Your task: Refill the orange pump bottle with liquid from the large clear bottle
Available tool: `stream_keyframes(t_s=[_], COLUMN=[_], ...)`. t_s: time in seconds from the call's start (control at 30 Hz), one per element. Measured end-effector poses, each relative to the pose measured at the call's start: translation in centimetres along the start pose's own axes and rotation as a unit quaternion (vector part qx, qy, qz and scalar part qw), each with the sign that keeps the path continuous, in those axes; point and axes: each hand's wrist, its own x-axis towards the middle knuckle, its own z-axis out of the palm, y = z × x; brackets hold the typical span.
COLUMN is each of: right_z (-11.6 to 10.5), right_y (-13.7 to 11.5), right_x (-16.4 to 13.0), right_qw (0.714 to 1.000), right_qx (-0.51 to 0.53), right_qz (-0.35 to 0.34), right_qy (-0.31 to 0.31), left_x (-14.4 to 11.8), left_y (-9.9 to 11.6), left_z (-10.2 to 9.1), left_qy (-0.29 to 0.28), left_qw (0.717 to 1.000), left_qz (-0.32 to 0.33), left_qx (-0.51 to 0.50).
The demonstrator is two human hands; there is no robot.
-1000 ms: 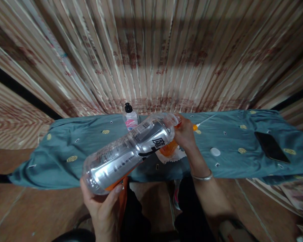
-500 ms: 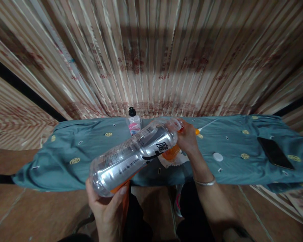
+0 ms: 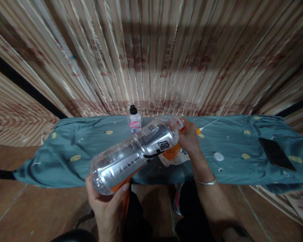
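Above the teal cloth [image 3: 73, 144], a big clear bottle [image 3: 133, 153] lies tilted — left hand [image 3: 106, 205] wrapped round its base, right hand [image 3: 190, 137] closed on the neck end. Small pink-label bottle [image 3: 134, 121] behind; white cap [image 3: 218, 156] & phone [image 3: 276, 154] off to the rt.

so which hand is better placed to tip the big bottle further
Left. The left hand grips the base of the clear bottle, the end that must rise; the right hand is at its neck, steadying it over the orange container.
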Motion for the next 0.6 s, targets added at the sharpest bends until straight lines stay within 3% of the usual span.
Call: stream_keyframes(t_s=[0.6], right_z=[-0.05], right_y=[-0.20], right_x=[0.10], right_qw=[1.000], right_qx=[-0.019], right_qz=[-0.005], right_qy=[0.003], left_x=[0.35], left_y=[-0.10], left_z=[-0.54], left_qy=[-0.001], left_qw=[1.000], left_qz=[0.005], left_qx=[-0.010])
